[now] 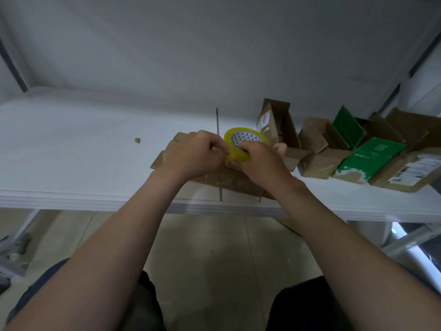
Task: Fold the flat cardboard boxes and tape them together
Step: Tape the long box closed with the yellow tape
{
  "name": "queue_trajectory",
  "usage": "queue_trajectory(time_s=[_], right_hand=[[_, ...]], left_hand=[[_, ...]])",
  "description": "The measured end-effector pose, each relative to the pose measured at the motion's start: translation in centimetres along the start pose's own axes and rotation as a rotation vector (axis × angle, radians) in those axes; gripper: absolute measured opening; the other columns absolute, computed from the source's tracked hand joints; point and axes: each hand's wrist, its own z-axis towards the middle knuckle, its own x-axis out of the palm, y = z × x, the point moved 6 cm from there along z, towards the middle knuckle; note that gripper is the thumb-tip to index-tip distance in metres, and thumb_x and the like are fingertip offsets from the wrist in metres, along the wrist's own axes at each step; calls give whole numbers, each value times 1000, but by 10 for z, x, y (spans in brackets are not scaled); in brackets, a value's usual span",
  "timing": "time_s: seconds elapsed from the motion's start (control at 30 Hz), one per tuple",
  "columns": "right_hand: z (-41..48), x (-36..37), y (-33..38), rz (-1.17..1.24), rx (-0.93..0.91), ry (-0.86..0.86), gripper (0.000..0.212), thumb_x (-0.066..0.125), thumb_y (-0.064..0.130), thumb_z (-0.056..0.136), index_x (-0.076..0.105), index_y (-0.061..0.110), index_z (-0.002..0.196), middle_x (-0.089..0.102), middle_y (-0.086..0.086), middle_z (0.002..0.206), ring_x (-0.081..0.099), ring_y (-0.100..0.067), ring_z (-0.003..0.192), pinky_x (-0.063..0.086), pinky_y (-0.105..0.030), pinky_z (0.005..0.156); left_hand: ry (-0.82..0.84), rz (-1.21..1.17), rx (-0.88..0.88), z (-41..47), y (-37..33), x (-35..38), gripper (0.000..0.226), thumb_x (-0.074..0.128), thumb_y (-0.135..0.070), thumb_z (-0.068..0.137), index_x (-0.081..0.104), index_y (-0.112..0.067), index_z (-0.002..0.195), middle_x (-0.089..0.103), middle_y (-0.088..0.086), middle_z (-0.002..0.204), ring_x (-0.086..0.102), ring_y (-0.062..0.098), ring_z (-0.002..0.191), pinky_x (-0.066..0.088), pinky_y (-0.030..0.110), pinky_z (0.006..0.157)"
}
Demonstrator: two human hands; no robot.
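Hands meet on a round yellow tape roll (pixel 243 139) with a white triangle-print core, held tilted just above a flat brown cardboard box (pixel 229 182). The box lies on a white table (pixel 83 151), its near side at the table's front edge, printed characters facing up.

Left hand (pixel 193 155): fingers curled, thumb and fingertips pinching at the roll's left rim (can't tell whether a loose tape end is between them). Right hand (pixel 259 161): fingers curled round the roll's lower rim, gripping it from the right.

Left of the flat box, well apart: a small brown cardboard scrap (pixel 137 140). Just beside the flat box's far right corner: an upright brown box (pixel 274 123) with a white label, top open. Further right of the flat box: opened brown boxes (pixel 317 161) crowded together, then a green box (pixel 367 158), then a labelled brown box (pixel 410 173) furthest out.
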Motion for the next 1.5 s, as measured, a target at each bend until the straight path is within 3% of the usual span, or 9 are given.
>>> queue_trajectory(time_s=[0.3, 0.43, 0.57, 0.67, 0.8, 1.0, 1.13, 1.3, 1.5], right_hand=[[-10, -5, -15, -193, -198, 39, 41, 58, 52, 96, 56, 35, 133, 58, 12, 132, 43, -13, 127, 17, -52, 109], [-1, -9, -19, -215, -86, -7, 46, 54, 66, 92, 63, 34, 124, 62, 9, 129, 45, -16, 122, 17, -44, 97], [-2, -7, -17, -141, -94, 14, 49, 62, 65, 88, 63, 32, 123, 60, 6, 127, 42, -19, 121, 21, -41, 96], [-5, -7, -19, -69, -186, 19, 37, 65, 51, 91, 59, 30, 120, 58, 10, 122, 47, -16, 122, 21, -38, 98], [-4, -11, -24, -46, -177, -29, 34, 59, 50, 96, 60, 29, 122, 58, 9, 119, 47, -17, 118, 21, -38, 96], [7, -5, -24, -117, -7, -51, 47, 49, 66, 95, 62, 33, 126, 61, 2, 123, 38, -17, 103, 22, -41, 87], [2, -2, -22, -88, -90, 5, 46, 60, 54, 94, 56, 30, 132, 56, 4, 136, 41, -20, 129, 23, -40, 98], [-1, -19, -18, -178, -144, -53, 41, 60, 59, 92, 62, 31, 122, 63, 5, 126, 49, -18, 116, 20, -40, 95], [-2, -38, 23, -277, -143, -170, 50, 63, 73, 81, 69, 31, 108, 69, 9, 103, 47, -14, 93, 15, -38, 80]], left_hand=[[70, -50, 67, -7, -7, 1, 10, 65, -18, 94, 75, -18, 91, 54, -14, 66, 48, -16, 59, 36, 4, 53], [216, -169, 67, -11, -4, 4, 14, 65, -27, 84, 73, -34, 76, 63, -19, 68, 54, -6, 64, 36, 11, 59], [167, -350, -86, -5, 14, 4, 21, 58, -33, 90, 66, -20, 75, 63, -7, 76, 57, 10, 81, 43, 28, 77], [160, -427, -117, -4, 12, 6, 31, 68, -34, 93, 51, -16, 74, 52, 0, 78, 50, 12, 76, 40, 30, 71], [21, -519, -43, 0, 6, -1, 38, 73, -18, 91, 45, -18, 67, 72, -3, 106, 63, 10, 92, 53, 39, 90], [12, -674, -54, -2, 3, -5, 37, 61, -4, 96, 38, -14, 68, 77, 14, 95, 73, 9, 92, 50, 24, 75], [5, -361, -154, -3, 10, 2, 19, 70, -21, 93, 54, -11, 88, 59, -2, 75, 56, 3, 71, 39, 5, 56], [55, -473, -205, 2, 22, 22, 37, 80, -16, 84, 45, -17, 98, 58, -2, 81, 52, 8, 70, 52, 25, 69], [-110, -494, -245, 3, 26, 16, 23, 65, -15, 95, 44, -13, 105, 49, -2, 81, 47, 10, 71, 41, 18, 59]])
